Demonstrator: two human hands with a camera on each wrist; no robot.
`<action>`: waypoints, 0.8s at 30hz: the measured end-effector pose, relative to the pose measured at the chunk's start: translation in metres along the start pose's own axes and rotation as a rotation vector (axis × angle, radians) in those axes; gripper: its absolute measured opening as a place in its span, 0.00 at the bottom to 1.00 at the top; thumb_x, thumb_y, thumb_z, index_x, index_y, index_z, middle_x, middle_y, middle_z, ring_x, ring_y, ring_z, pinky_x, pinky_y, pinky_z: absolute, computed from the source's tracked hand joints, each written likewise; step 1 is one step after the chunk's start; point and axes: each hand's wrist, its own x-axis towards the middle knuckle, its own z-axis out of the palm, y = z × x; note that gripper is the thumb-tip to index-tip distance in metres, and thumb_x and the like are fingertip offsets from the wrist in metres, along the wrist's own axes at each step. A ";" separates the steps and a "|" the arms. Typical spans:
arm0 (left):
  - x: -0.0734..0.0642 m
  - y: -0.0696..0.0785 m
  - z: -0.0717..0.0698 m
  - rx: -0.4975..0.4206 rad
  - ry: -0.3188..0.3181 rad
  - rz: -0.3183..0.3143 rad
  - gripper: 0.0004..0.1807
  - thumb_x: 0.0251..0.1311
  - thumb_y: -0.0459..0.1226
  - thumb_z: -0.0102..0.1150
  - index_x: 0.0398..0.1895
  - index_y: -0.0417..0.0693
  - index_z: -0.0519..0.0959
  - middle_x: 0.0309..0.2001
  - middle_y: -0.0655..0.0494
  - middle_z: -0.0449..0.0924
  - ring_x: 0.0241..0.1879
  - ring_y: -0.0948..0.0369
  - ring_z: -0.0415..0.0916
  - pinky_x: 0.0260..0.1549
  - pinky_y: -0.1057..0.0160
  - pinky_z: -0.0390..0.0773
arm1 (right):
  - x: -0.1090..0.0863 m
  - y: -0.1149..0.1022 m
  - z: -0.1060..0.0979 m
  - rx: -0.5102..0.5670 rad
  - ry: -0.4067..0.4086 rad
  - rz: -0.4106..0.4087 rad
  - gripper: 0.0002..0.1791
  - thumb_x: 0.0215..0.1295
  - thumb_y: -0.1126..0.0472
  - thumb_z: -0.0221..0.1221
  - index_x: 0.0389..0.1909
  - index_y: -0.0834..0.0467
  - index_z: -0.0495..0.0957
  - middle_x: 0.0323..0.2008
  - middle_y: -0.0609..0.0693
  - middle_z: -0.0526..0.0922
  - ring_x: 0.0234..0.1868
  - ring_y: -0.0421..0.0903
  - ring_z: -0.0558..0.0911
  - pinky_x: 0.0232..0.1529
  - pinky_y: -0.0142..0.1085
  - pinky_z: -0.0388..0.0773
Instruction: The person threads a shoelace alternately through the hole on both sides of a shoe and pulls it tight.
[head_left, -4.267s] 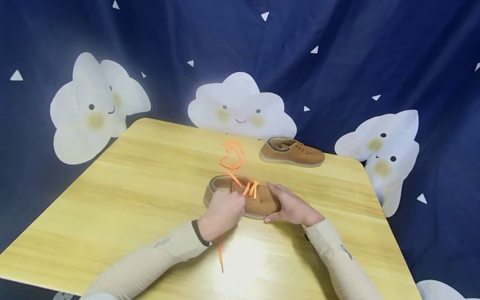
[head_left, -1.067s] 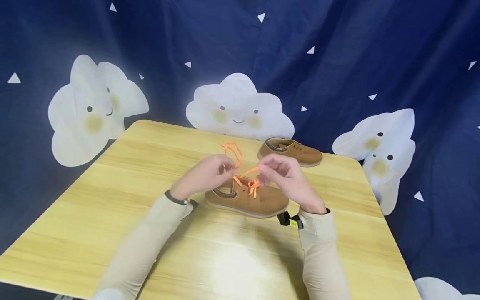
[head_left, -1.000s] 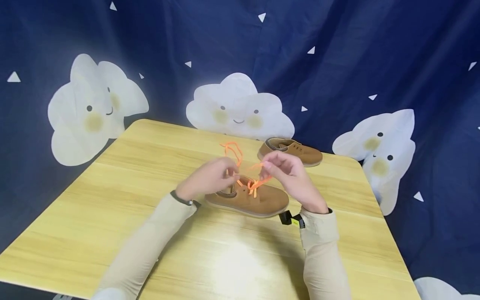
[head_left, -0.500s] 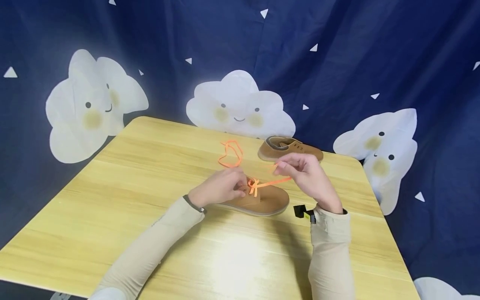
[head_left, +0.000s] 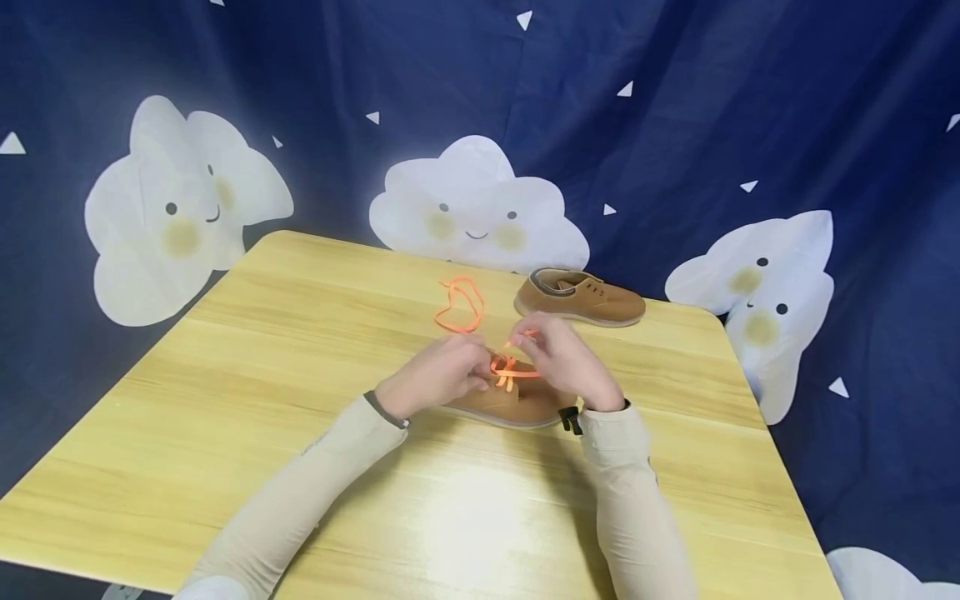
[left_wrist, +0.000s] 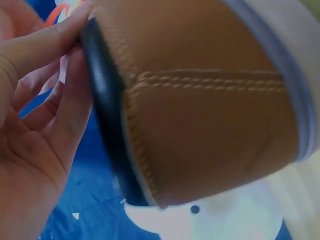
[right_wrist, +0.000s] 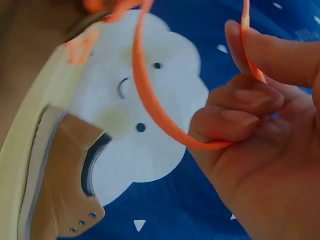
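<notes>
A brown lace-up shoe [head_left: 517,411] lies in front of me, toe to the right. Its orange shoelace [head_left: 527,374] runs through the eyelets, and two short ends sit at the knot-like cluster. My left hand [head_left: 438,373] covers the heel side, and its thumb and fingers pinch the upper edge of the shoe near the eyelets; in the left wrist view the shoe's heel [left_wrist: 200,120] fills much of the frame. With curled fingers my right hand [head_left: 566,362] holds the lace above the toe; a slack loop of lace [right_wrist: 155,112] hangs from those fingers in the right wrist view.
A second brown shoe [head_left: 585,304], its eyelets unlaced, stands near the table's back edge. Behind the first shoe a loose loop of orange lace [head_left: 480,308] lies on the wooden table [head_left: 225,433]. A blue curtain [head_left: 330,100] with cloud prints hangs beyond.
From gripping the toe, my right hand took the lace, drew it rightward, then came back left over the shoe. My left hand rose from the shoe's near side and settled on its upper edge.
</notes>
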 end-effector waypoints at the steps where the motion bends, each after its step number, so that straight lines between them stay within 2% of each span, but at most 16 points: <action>1: 0.000 0.000 -0.001 -0.005 -0.002 0.002 0.05 0.54 0.34 0.77 0.27 0.50 0.87 0.31 0.59 0.83 0.33 0.64 0.77 0.35 0.69 0.80 | 0.001 0.000 0.004 -0.041 -0.022 -0.017 0.07 0.75 0.65 0.58 0.39 0.62 0.84 0.37 0.53 0.85 0.35 0.43 0.78 0.43 0.38 0.78; 6: 0.000 0.001 -0.006 -0.027 -0.014 0.009 0.03 0.55 0.31 0.76 0.29 0.48 0.90 0.32 0.57 0.84 0.35 0.63 0.80 0.37 0.70 0.82 | 0.004 -0.001 0.016 -0.185 -0.074 -0.088 0.07 0.69 0.73 0.59 0.33 0.61 0.82 0.30 0.52 0.79 0.35 0.47 0.75 0.41 0.38 0.75; 10: 0.000 0.001 -0.007 -0.020 -0.009 0.025 0.05 0.56 0.27 0.73 0.29 0.47 0.90 0.32 0.56 0.84 0.35 0.63 0.80 0.36 0.71 0.81 | 0.006 -0.003 0.023 -0.256 -0.088 -0.082 0.09 0.67 0.74 0.60 0.31 0.59 0.81 0.28 0.50 0.71 0.32 0.46 0.68 0.35 0.33 0.68; 18: 0.000 -0.001 -0.007 -0.021 0.002 0.061 0.08 0.57 0.24 0.70 0.27 0.45 0.88 0.30 0.56 0.82 0.32 0.64 0.76 0.33 0.72 0.78 | 0.007 -0.001 0.030 -0.223 -0.124 -0.135 0.09 0.70 0.71 0.61 0.30 0.57 0.82 0.27 0.49 0.70 0.31 0.44 0.68 0.33 0.32 0.68; 24: -0.001 -0.001 -0.009 -0.039 -0.016 0.050 0.08 0.58 0.24 0.68 0.28 0.44 0.87 0.31 0.57 0.82 0.32 0.65 0.75 0.33 0.71 0.77 | 0.008 0.001 0.033 -0.216 -0.178 -0.158 0.10 0.73 0.70 0.58 0.32 0.57 0.83 0.29 0.49 0.74 0.32 0.43 0.71 0.35 0.30 0.71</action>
